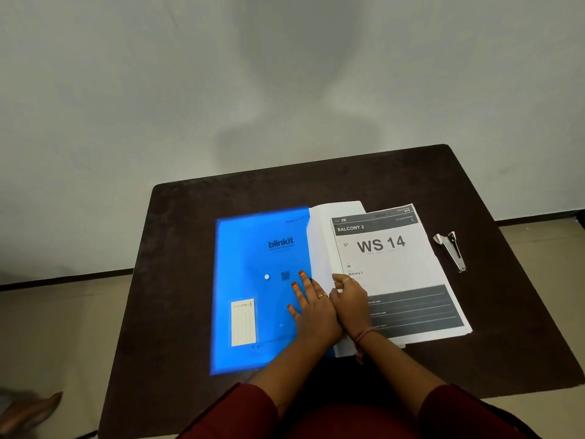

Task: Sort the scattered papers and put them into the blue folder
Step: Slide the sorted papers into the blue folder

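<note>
A blue folder [253,286] printed "blinkit" lies flat on the dark table [177,248], with a white snap button and a white label near its lower left. To its right lies a stack of white papers [392,264]; the top sheet reads "WS 14" and "BALCONY 2". The stack's left edge sits at the folder's right side, partly inside it. My left hand [311,307] presses flat on the folder's right part, fingers spread. My right hand [348,299] pinches the papers' left edge between thumb and fingers.
A black and silver stapler [451,250] lies on the table to the right of the papers. A light wall stands behind the table, tiled floor on both sides. A blurred foot [28,410] shows at the lower left.
</note>
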